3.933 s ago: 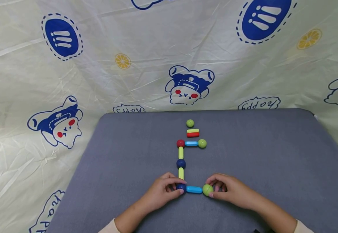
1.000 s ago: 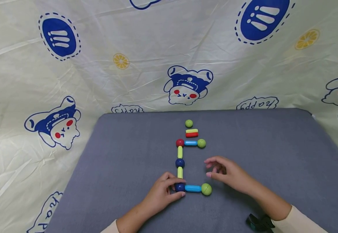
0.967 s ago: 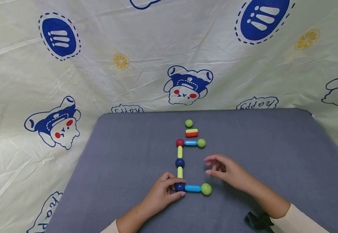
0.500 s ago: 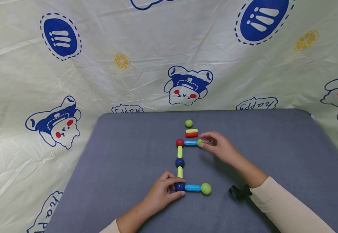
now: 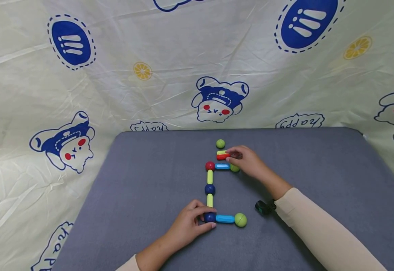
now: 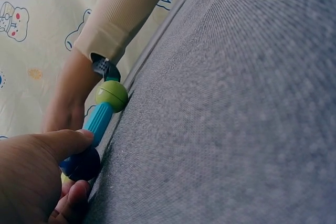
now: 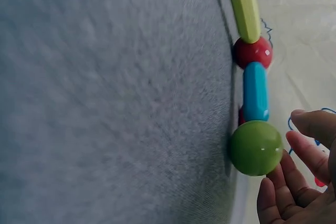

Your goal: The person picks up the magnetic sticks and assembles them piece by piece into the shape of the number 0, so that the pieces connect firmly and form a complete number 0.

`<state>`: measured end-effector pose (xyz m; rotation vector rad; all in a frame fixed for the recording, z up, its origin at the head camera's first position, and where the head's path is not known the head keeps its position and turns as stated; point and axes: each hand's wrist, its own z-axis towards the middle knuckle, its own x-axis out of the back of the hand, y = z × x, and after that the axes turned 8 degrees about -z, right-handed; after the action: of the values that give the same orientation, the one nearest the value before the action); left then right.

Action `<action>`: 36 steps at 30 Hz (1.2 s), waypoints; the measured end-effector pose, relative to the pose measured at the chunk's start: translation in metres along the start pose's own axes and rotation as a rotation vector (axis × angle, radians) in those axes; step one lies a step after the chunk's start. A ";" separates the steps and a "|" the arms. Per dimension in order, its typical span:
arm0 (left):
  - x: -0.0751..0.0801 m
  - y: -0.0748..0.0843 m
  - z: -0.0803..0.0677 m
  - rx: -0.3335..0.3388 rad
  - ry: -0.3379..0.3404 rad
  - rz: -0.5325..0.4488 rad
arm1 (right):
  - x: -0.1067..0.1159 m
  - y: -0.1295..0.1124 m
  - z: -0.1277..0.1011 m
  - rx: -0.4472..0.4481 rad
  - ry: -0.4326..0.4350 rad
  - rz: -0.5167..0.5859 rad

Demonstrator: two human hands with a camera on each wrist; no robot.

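Note:
Magnetic balls and rods form a bracket-shaped chain on the table. My left hand (image 5: 188,224) pinches the dark blue ball (image 5: 209,217) at its near corner, where a blue rod (image 5: 225,219) leads to a green ball (image 5: 240,219). Upward run yellow-green rods and another dark blue ball (image 5: 209,189) to a red ball (image 5: 210,166). From there a blue rod (image 7: 255,92) joins a green ball (image 7: 256,148). My right hand (image 5: 248,162) reaches past that ball, its thumb and index finger apart at the right end of a loose red rod (image 5: 222,157) and yellow-green rod (image 5: 221,153).
A loose green ball (image 5: 220,143) lies beyond the two rods. The grey cloth-covered table (image 5: 149,169) ends at a patterned curtain (image 5: 170,94). A black wrist camera (image 5: 264,207) hangs at the right sleeve.
My right hand has let go of the near green ball and moved up the table to the loose rods. The left hand stays on the dark blue ball.

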<state>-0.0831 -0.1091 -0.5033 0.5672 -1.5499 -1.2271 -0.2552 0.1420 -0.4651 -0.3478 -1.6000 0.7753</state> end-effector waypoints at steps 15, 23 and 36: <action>0.000 -0.002 0.000 0.001 -0.003 0.001 | -0.014 -0.002 0.023 0.019 0.009 -0.063; 0.000 -0.001 0.000 0.010 -0.009 -0.005 | -0.014 -0.002 0.028 0.008 -0.031 -0.148; 0.001 -0.004 0.001 -0.016 0.001 -0.003 | -0.005 -0.004 0.026 -0.018 -0.050 -0.112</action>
<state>-0.0847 -0.1108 -0.5064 0.5600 -1.5376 -1.2409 -0.2787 0.1285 -0.4667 -0.2509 -1.6600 0.6889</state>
